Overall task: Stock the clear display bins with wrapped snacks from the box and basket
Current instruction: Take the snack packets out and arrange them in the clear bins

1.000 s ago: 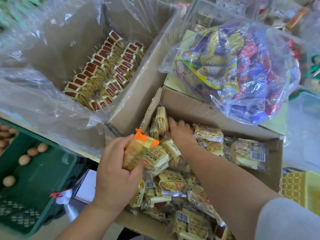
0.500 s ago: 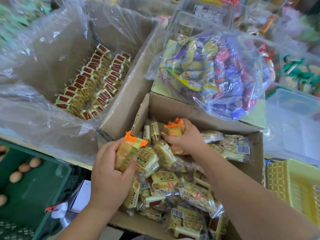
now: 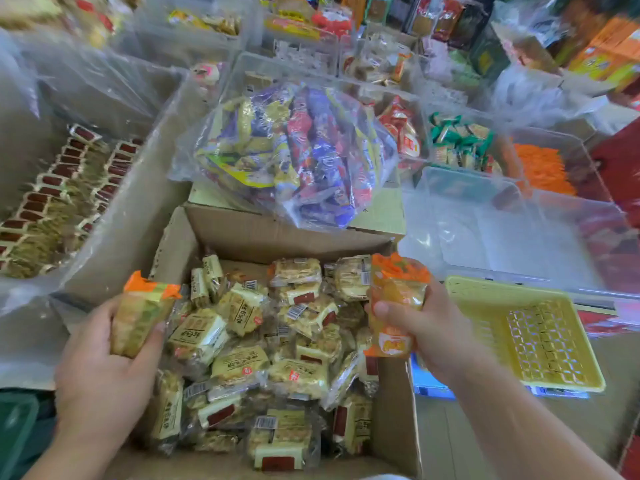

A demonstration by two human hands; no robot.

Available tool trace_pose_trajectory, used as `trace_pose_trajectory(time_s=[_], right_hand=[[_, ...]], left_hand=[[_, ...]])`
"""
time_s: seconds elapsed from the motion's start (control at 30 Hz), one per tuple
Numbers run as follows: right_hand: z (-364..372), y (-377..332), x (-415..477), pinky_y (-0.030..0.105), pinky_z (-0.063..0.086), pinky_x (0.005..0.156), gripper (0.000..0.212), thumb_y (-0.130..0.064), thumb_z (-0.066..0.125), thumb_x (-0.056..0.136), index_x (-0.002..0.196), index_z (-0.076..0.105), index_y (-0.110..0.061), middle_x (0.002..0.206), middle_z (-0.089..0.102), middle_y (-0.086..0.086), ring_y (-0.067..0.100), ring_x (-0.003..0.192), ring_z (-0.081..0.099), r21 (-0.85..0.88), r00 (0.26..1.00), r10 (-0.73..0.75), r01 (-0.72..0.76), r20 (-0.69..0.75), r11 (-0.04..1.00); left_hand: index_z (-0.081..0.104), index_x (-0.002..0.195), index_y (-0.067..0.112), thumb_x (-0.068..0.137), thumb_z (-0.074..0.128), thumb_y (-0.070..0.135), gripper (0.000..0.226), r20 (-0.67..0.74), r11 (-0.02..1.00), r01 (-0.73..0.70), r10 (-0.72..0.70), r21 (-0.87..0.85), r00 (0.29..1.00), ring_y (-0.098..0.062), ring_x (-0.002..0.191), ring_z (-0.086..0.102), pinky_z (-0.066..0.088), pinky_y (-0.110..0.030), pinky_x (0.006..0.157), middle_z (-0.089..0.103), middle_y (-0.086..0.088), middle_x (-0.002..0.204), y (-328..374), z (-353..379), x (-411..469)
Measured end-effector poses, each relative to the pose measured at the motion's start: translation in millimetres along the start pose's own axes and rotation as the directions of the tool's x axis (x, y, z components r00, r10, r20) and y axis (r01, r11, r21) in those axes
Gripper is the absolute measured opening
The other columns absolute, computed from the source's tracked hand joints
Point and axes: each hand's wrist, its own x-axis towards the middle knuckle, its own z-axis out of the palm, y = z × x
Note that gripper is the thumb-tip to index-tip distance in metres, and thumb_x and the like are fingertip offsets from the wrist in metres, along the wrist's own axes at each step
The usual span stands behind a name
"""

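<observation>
An open cardboard box (image 3: 284, 233) in front of me holds several yellow wrapped snacks (image 3: 242, 341). My left hand (image 3: 100, 368) grips an orange-topped snack pack (image 3: 142, 313) at the box's left edge. My right hand (image 3: 429, 327) grips a second orange-wrapped pack (image 3: 394, 299) over the box's right edge. An empty yellow basket (image 3: 485, 341) sits just right of that hand. Behind it stands an empty clear bin (image 3: 502, 237), and further right a bin holding orange packs (image 3: 543, 168).
A big lined carton (image 3: 131, 216) at left holds rows of red-labelled snacks (image 3: 59, 199). A clear bag of blue and yellow packets (image 3: 291, 150) lies behind the box. More clear bins with snacks (image 3: 460, 143) fill the back. A green crate edge (image 3: 17, 431) shows lower left.
My right hand lifted an orange pack out of the box and carried it right, toward the basket. My view tilted up, showing the display bins. The left hand keeps its pack.
</observation>
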Motion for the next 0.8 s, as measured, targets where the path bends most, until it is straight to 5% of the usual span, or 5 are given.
trace_pose_trajectory(time_s=[0.17,0.27,0.43,0.53,0.8], right_hand=[[-111,13,-22,0.051,0.061,0.064,0.081,-0.032,0.092,0.047,0.123,0.064,-0.03,0.101,0.075,0.016,0.03,0.085,0.072,-0.009,0.98,0.044,-0.046,-0.194,0.999],[-177,29,-20,0.061,0.06,0.069,0.074,-0.034,0.092,0.048,0.117,0.066,-0.03,0.102,0.074,0.018,0.037,0.087,0.073,-0.006,0.963,0.079,-0.083,-0.257,0.997],[-285,64,5,0.034,0.06,0.057,0.062,-0.04,0.094,0.051,0.104,0.063,-0.04,0.085,0.076,-0.002,0.016,0.071,0.074,-0.275,0.967,0.12,-0.18,-0.223,0.944],[-330,94,22,0.025,0.057,0.056,0.054,-0.032,0.095,0.06,0.102,0.06,-0.033,0.077,0.073,-0.015,0.004,0.064,0.069,-0.493,0.976,0.16,-0.213,-0.148,0.844],[-338,143,74,0.017,0.046,0.04,0.048,-0.046,0.08,0.058,0.096,0.054,-0.034,0.089,0.063,-0.011,0.001,0.058,0.067,-0.831,0.923,0.383,-0.203,0.013,0.518]], left_hand=[[0.059,0.136,0.029,0.039,0.064,0.091,0.115,0.142,0.955,0.205,-0.178,-0.212,0.974,-0.02,0.09,0.059,0.055,-0.047,0.087,0.063,0.031,0.076,34,28,-27],[0.062,0.121,0.052,0.058,0.071,0.072,0.067,0.229,0.99,0.106,-0.082,-0.097,0.97,-0.015,0.083,0.068,0.056,-0.041,0.073,0.069,0.035,0.08,123,63,-64],[0.061,0.11,0.06,0.074,0.085,0.049,0.044,0.38,0.982,0.013,0.061,-0.188,0.923,0.012,0.083,0.064,0.05,-0.027,0.071,0.071,0.033,0.092,219,141,-143],[0.061,0.099,0.064,0.078,0.084,0.034,0.044,0.437,0.964,-0.03,0.147,-0.263,0.887,0.005,0.081,0.065,0.045,-0.008,0.065,0.072,0.026,0.089,246,191,-185],[0.067,0.098,0.057,0.076,0.084,0.019,0.047,0.517,0.985,0.087,0.003,-0.149,0.856,-0.012,0.071,0.068,0.05,-0.02,0.064,0.076,0.01,0.084,256,251,-239]])
